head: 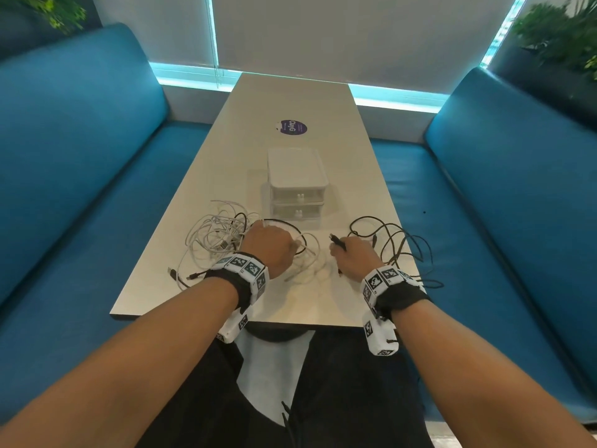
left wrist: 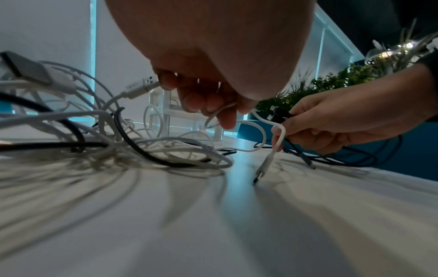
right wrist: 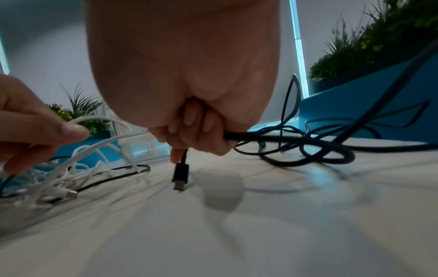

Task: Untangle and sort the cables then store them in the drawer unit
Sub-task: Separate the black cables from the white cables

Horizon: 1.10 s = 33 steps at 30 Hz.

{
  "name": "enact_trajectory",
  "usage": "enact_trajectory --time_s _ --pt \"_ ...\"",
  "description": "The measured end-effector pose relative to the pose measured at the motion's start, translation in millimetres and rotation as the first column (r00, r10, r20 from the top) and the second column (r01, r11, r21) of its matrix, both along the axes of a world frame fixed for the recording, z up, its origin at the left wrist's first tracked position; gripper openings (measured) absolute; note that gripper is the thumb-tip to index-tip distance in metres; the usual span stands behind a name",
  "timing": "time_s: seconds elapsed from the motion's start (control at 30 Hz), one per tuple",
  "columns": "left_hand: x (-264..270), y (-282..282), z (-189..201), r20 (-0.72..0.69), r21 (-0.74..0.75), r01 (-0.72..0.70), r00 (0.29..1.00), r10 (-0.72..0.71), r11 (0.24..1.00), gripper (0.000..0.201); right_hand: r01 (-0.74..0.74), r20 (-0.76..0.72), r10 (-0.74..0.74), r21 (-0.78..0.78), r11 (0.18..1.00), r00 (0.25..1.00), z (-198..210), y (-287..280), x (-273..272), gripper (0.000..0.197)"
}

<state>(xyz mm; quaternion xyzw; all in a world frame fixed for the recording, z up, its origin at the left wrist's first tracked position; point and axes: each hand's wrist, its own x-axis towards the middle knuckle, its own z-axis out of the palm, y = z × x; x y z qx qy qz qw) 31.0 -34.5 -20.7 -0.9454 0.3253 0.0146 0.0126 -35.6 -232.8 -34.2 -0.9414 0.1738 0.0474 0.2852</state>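
Above table (right wrist: 260, 224), right hand (right wrist: 189, 112) dangles black cable (right wrist: 181, 172) plug-down.

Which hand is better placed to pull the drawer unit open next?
Neither is free. Slightly the left hand: it sits nearer the drawer unit, gripping only a white cable. The right hand grips a black cable.

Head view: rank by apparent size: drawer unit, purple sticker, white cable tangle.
1. White cable tangle, widest spread, partly behind the left hand.
2. Drawer unit.
3. Purple sticker, though it lies farther from the camera.
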Motion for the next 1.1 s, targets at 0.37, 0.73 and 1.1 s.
enact_trajectory --time_s 0.37,0.73,1.1 --pt "-5 0 -4 0.006 0.046 -0.095 0.995 0.095 0.994 0.021 -0.076 -0.056 0.081 0.074 0.994 0.995 -6 12 0 0.029" --pt "-11 -6 1 -0.020 0.049 -0.137 0.990 0.138 0.989 0.038 -0.063 -0.052 0.082 0.303 0.951 0.995 1 20 0 0.026" --pt "-9 -10 -3 -0.077 0.020 -0.165 0.983 0.166 0.986 0.043 -0.193 0.069 0.182 0.221 0.956 0.981 8 25 0 0.043"
